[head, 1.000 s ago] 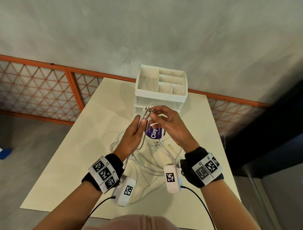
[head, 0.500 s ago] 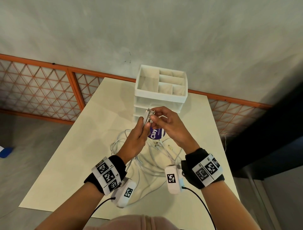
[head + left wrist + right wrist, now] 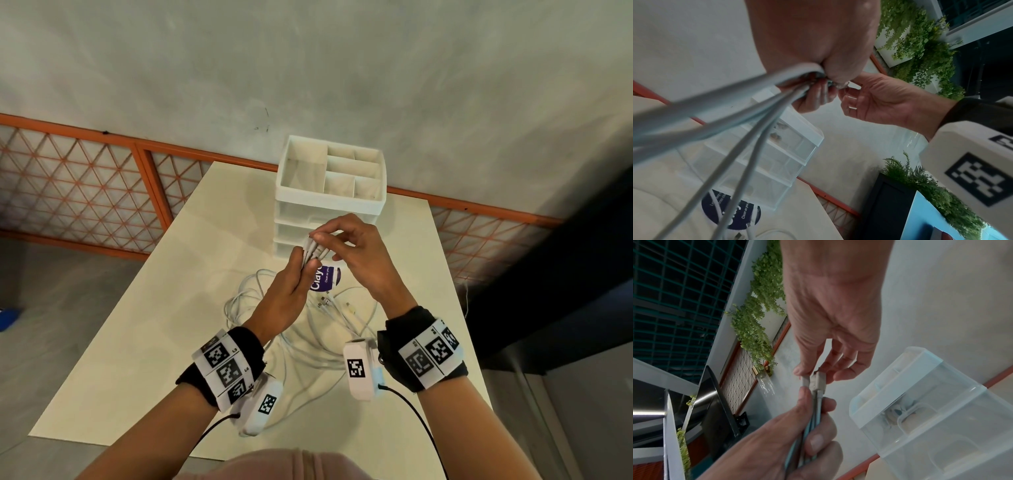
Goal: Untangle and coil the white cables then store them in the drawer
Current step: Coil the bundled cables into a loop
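White cables [image 3: 310,334]: mostly loose tangle on pale rectangular table [image 3: 144,346], at 6 o'clock of white plastic drawer unit [image 3: 329,209]. Plug ends [image 3: 815,382] gathered and lifted in front of drawer unit. Left hand [image 3: 286,294] clamped round bunched strands just under plugs, fingers [image 3: 818,443] curled tight, thumb pressing. Right hand [image 3: 356,260] pinching plug tips between thumb and forefinger, other fingers loosely spread. Looks like lining up ends for sorting. Strands trailing from left hand down to table, over round purple "Clay" tub [image 3: 323,279] at 6 o'clock of unit. Progress judged early: no finished coil visible on table, untangling barely begun. Drawers all shut in head view; something pale inside upper drawer in right wrist view, cannot tell what. Left: separate, coil each, open drawer, stow.
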